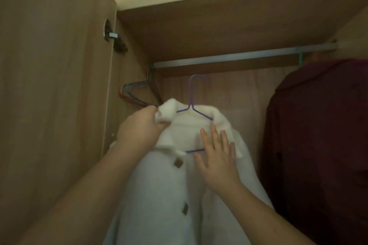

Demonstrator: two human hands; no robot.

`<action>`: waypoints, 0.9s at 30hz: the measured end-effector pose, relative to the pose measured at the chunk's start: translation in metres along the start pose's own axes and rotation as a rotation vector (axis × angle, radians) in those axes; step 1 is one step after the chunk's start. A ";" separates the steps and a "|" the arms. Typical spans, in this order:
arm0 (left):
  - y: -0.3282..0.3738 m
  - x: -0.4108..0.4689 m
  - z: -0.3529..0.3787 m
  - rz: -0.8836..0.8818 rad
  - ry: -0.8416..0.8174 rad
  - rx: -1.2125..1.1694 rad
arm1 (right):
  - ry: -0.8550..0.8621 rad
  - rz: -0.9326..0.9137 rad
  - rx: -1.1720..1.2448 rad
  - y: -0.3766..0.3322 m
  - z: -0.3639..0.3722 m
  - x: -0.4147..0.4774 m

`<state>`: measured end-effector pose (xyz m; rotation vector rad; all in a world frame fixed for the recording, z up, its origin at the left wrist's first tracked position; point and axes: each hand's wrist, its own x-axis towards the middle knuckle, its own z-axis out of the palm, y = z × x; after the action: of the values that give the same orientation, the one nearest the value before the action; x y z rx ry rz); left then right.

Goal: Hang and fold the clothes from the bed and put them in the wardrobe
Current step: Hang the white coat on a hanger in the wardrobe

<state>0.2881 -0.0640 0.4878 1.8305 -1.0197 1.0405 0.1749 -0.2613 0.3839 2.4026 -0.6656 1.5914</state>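
Left grip (139, 125): fingers curled, pinching a bunch of collar on the white fleecy coat with brown buttons (159, 195). Right grip (217, 157): fingers straight and spread, palm flat on the coat front, holding nothing.

Coat hangs between and below both grips, inside the wardrobe opening. Top button (178, 163) is just below the left grip and to the left of the right grip. A second button (185, 208) is further down the front.

Thin purple wire hanger (192, 105) is inside the coat. Its shoulders come out of the collar between the two grips, and its bottom bar shows just left of the right grip's fingertips. The hook stands upright above both grips, below the grey metal rail (239, 56) and apart from it.

Beyond the left grip, a bunch of bare wire hangers, brown and teal (137, 93), hangs at the rail's left end against the wardrobe side wall. A metal door hinge (113, 40) is higher up on that side, and the wood-grain door panel (49, 85) is further left.

Right of the right grip, well apart: a dark maroon garment (318, 135) on a green hanger hook (300, 58) over the rail's right end.
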 end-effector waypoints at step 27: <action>0.019 0.224 0.048 -0.136 0.209 0.610 | 0.109 -0.255 0.646 -0.033 0.140 0.285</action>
<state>0.3605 -0.1714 0.6773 2.1644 -0.4661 1.5342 0.3987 -0.3615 0.5880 2.6298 0.2167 2.0208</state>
